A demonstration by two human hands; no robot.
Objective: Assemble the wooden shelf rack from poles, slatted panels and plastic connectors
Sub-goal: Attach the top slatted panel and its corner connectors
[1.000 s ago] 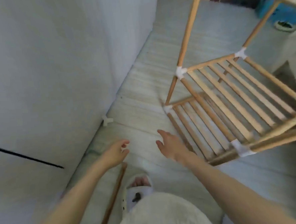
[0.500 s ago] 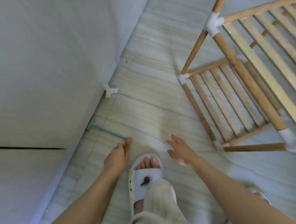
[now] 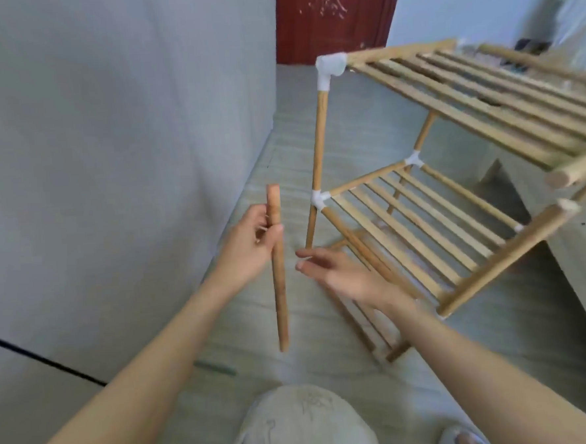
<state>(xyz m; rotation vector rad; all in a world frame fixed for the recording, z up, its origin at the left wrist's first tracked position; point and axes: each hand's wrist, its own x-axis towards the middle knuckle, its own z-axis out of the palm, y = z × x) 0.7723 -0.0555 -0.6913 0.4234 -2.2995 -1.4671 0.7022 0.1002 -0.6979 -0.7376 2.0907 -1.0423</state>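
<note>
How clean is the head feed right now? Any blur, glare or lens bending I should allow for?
Head view: soft, even daylight, no glare and only faint shadows. The right hand is smeared by motion blur; the loose pole in the left hand reads fairly sharp. Wide-angle distortion splays the rack outward, and its near pole ends at the right edge look swollen and soft.

A single wide-angle view from the person's head looks forward and down, both forearms reaching in from the bottom edge and a knee (image 3: 307, 423) close beneath. It faces along the floor (image 3: 314, 145) toward a red-brown door (image 3: 334, 16), the wall (image 3: 107, 130) near at left and the wooden rack (image 3: 437, 192) close at right.
</note>
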